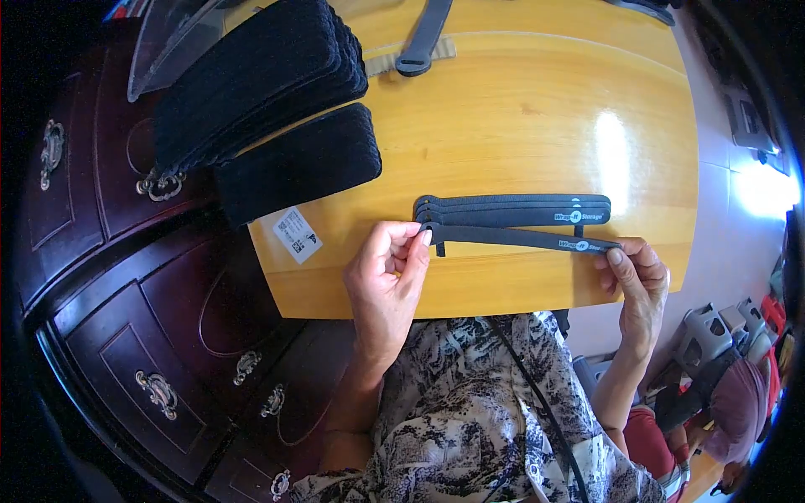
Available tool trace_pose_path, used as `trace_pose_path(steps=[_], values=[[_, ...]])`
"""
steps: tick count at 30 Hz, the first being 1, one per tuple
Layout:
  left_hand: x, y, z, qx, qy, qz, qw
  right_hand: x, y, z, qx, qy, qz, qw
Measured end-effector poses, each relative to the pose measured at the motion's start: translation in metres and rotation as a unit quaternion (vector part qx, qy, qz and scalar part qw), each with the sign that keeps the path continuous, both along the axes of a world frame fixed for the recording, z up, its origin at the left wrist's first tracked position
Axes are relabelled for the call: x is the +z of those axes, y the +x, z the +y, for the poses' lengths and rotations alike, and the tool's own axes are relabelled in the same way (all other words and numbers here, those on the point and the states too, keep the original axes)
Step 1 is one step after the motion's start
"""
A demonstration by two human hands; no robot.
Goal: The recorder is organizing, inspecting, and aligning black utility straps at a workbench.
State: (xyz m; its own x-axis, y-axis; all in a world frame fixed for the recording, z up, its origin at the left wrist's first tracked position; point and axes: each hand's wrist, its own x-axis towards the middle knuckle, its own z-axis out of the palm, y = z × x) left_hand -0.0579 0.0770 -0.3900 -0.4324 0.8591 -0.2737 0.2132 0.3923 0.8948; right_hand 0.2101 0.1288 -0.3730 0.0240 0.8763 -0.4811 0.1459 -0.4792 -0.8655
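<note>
A black fabric strap [503, 238] with pale printing is stretched level between my two hands. My left hand [387, 272] pinches its rounded left end, and my right hand [635, 285] pinches its right end between thumb and fingers. Just beyond it lies a small stack of similar black straps [511, 208], their edges fanned slightly. Two short dark tabs show below that stack, one near each end. The strap I hold overlaps the near left corner of the stack; whether it rests on it I cannot tell.
Thick stacks of black straps [260, 84] and a smaller black stack [306, 155] lie on the left of the yellow wooden table [520, 109]. A white label [297, 235] sits near them. A grey strap [422, 42] lies at the back. Dark drawers [151, 335] stand left; another person [738, 402] is at right.
</note>
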Motion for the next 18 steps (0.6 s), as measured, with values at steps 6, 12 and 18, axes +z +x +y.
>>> trace_pose_path(steps=[6,12,18], values=[[-0.0035,0.0001,0.0025,-0.005,0.017,0.006,1.000,-0.0046,0.0027,0.0017,0.003,0.023,-0.001,1.000],[-0.0017,0.0018,0.0057,-0.006,0.019,0.040,0.999,-0.0035,-0.0011,0.0032,-0.016,0.019,0.007,1.000],[-0.0030,0.0005,0.0053,-0.005,0.011,0.045,0.999,-0.0047,-0.0020,0.0030,-0.020,0.024,-0.005,0.999]])
